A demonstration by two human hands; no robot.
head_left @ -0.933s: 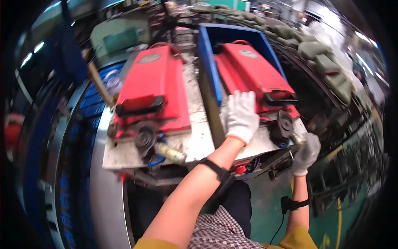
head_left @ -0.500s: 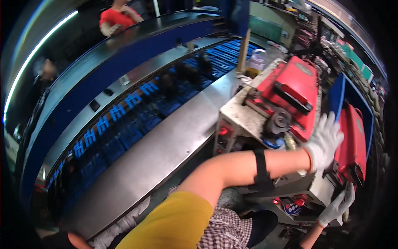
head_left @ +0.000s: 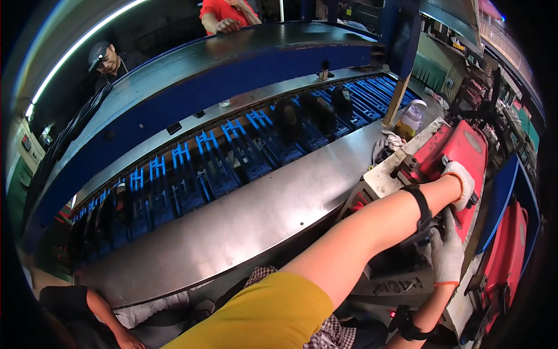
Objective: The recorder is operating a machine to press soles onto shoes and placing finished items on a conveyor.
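My left hand (head_left: 461,185), in a white glove, lies over the black handle on the front of a red machine cover (head_left: 468,145). Its fingers are mostly hidden, but they appear closed round the handle, whose ends show on either side. Just below it is my right hand (head_left: 446,256), also gloved. Its thumb and forefinger are stretched up and apart by the lower edge of the red cover. Dark parts under the cover beside that hand are partly hidden by my left forearm; I cannot make them out.
A second red cover (head_left: 504,256) stands at the right by a blue panel (head_left: 499,203). Along the left runs a metal ledge (head_left: 232,238) beside a blue-slatted conveyor (head_left: 221,157). A clear jug (head_left: 411,115) stands behind the machine. Two people are across the conveyor; another person's arm (head_left: 107,320) shows lower left.
Both my hands have left the second red cover and moved left to the first one. My left hand has gone from spread fingers to lying on the handle. The view has turned rightward.
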